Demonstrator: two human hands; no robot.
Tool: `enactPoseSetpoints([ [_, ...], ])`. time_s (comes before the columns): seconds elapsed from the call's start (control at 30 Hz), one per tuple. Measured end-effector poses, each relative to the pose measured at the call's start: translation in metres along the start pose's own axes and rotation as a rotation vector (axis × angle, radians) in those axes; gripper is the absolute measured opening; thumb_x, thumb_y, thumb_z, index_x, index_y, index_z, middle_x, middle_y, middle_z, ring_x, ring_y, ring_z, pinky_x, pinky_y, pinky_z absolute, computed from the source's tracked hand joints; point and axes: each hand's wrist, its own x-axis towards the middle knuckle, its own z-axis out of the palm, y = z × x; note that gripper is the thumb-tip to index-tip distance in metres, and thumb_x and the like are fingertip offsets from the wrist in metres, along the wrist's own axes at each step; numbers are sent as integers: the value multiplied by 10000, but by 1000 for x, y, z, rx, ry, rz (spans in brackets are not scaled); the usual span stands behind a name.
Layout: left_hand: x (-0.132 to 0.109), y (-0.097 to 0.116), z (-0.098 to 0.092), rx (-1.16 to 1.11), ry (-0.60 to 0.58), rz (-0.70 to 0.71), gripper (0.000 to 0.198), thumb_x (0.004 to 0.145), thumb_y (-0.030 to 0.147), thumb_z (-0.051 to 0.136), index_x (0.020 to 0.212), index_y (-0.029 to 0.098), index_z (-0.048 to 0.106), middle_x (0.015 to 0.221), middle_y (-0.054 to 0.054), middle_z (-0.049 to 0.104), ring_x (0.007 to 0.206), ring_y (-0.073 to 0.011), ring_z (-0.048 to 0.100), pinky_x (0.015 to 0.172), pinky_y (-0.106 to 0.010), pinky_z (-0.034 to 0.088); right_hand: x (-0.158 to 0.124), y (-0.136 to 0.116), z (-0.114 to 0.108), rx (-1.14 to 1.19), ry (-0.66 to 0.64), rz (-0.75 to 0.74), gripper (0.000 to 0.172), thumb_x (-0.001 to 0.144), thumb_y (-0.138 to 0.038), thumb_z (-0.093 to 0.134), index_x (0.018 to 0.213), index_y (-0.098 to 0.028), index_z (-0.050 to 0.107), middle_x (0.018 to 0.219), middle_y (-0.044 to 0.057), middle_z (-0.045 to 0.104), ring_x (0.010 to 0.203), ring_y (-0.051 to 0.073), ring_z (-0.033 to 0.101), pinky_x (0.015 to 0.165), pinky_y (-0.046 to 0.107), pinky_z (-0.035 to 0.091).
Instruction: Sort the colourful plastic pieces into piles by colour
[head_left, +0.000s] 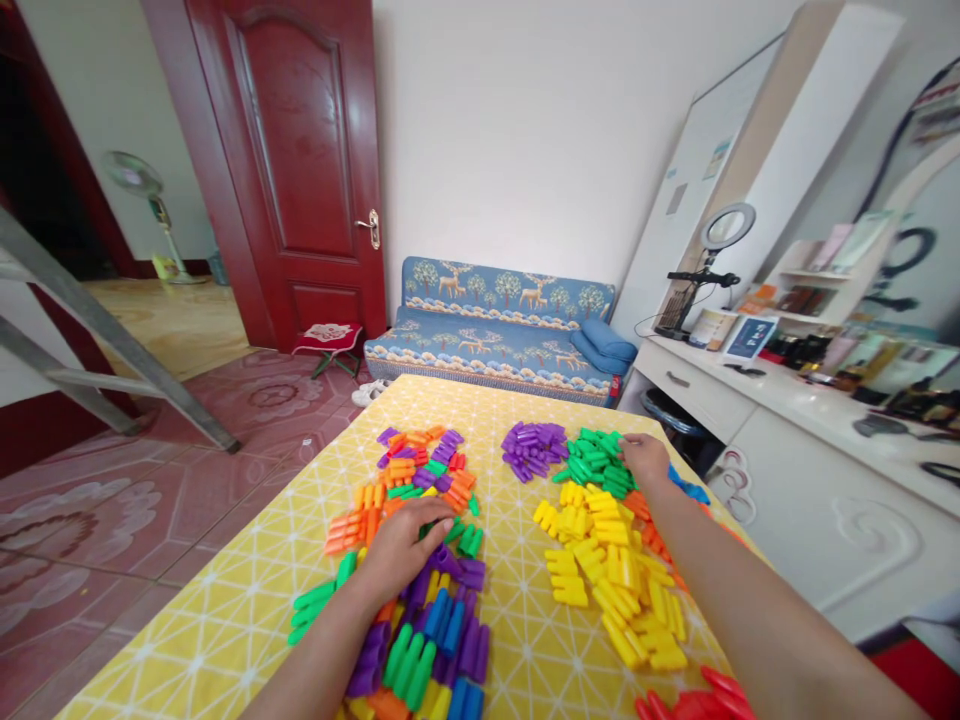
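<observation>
On the surface in the head view, mixed pieces are being partly covered by the curled left hand, and the green heap is being reached at its edge by the right hand — whether either grip is holding anything cannot be told. Order is probably being served best by keeping the right forearm clear of the orange heap.

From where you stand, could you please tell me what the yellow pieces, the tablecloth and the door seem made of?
Yellow pieces: probably moulded plastic, smooth, with even colour.
Tablecloth: fabric or plastic sheet, fairly matt; no weave shows.
Door: perhaps painted wood, glossy, from its panelling and pale reflections.
</observation>
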Motion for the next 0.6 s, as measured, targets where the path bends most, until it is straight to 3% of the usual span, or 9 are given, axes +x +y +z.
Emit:
enactPoseSetpoints([
  [0.17,0,-3,1,2,-4,-13,300,897,367,464,1016,239,708,1066,-53,699,1044,-215,607,964,-352,446,17,11,20,2,-96,37,192,710,-234,656,835,-97,705,583,57,672,488,149,619,594,270,507],
  [0.33,0,-2,1,-2,-14,-37,294,896,362,470,1052,262,698,1103,-48,685,1050,-208,605,961,-349,452,23,4,28,4,-151,-9,128,683,-185,651,767,-119,721,612,53,684,539,154,635,647,270,509],
  [0.6,-1,-5,3,-6,9,-35,258,875,327,513,1034,252,701,1099,-37,687,1054,-204,603,967,-337,442,-3,-29,12,42,-59,-38,78,610,-142,640,650,-156,705,810,109,709,909,273,639,865,379,451],
])
